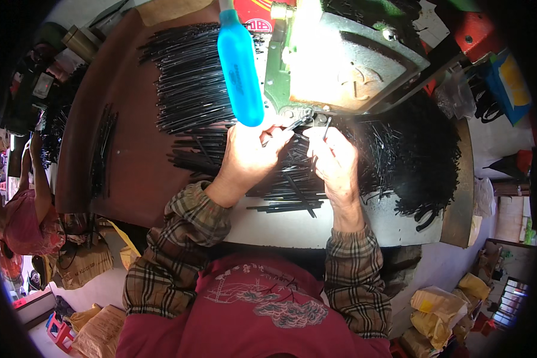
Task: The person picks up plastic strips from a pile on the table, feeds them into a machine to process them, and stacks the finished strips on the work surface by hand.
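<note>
Two hands work at our cluttered brown desk (131, 179): left hand (250, 152) pinches a black rod (283, 128), right hand (334, 158) pinches another rod (326, 127), above heaped rods (191, 89) beside a lit machine (340, 59).

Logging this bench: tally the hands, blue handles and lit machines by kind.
Bare hands, left hand and right hand: 2
Bright blue plastic tool handle: 1
Grey metal bench machine, brightly lit: 1
Total: 4
</note>
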Motion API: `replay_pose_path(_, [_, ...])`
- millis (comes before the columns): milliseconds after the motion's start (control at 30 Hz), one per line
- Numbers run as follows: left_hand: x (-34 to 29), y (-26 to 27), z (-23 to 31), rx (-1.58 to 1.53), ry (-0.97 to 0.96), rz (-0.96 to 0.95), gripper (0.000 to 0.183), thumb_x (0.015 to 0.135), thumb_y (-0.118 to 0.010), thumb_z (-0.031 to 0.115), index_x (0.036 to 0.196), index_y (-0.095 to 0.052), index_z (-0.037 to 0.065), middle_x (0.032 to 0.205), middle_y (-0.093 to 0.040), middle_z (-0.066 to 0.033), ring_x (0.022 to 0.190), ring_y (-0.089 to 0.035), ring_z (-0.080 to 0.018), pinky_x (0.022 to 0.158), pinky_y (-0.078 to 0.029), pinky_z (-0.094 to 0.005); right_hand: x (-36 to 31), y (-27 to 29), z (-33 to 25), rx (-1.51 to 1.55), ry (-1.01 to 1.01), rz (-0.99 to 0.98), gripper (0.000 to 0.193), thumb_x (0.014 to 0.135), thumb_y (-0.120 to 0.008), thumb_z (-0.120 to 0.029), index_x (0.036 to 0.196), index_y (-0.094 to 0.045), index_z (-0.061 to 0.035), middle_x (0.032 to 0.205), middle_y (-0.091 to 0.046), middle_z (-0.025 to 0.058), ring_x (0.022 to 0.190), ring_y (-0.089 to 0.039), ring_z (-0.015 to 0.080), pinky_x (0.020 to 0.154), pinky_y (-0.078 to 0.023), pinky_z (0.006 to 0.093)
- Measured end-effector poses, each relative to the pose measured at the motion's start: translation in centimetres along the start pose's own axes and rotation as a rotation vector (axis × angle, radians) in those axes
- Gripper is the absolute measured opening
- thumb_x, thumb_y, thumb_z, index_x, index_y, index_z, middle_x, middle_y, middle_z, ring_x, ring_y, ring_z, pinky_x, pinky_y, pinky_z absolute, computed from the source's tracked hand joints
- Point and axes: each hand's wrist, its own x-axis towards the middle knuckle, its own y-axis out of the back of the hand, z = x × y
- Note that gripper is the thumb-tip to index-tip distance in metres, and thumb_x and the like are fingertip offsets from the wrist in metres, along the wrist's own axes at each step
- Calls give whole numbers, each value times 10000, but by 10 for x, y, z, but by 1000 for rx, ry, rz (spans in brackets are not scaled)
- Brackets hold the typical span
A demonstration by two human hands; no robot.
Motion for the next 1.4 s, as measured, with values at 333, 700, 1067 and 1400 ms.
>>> replay_pose_path(333, [4,-12,-6,56,-159,123,175,830,-681,2,997,-660,-42,807,-649,-49,699,-579,-82,626,-478,-225,8,0,0,53,35,-19,117,933,-580,-113,968,-641,-20,686,-545,-39,554,-430,-2,469,-330,164])
replay_pose_path(700, [-2,-21,3,323,-419,228,259,765,-613,-128,990,-659,-9,849,-634,-153,737,-641,-273,664,-515,-317,9,-1,7,198,-23,-24,160,942,-560,-125,999,-621,11,702,-527,-40,483,-351,-22,404,-262,143])
replay_pose_path(1067, [-3,-22,4,527,-427,146,465,679,-583,-88,1137,-565,-10,855,-621,-187,693,-621,-354,602,-501,-418,8,-9,6,72,6,72,83,931,-563,-73,927,-617,-9,654,-489,-47,514,-398,-1,448,-310,162])
replay_pose_path(1400, [0,-14,6,607,-485,107,466,658,-599,-49,1122,-555,-51,836,-613,-191,684,-615,-343,598,-491,-416,9,1,-8,110,1,-16,100,910,-592,-95,945,-639,-14,632,-506,-52,497,-400,-3,436,-288,160])
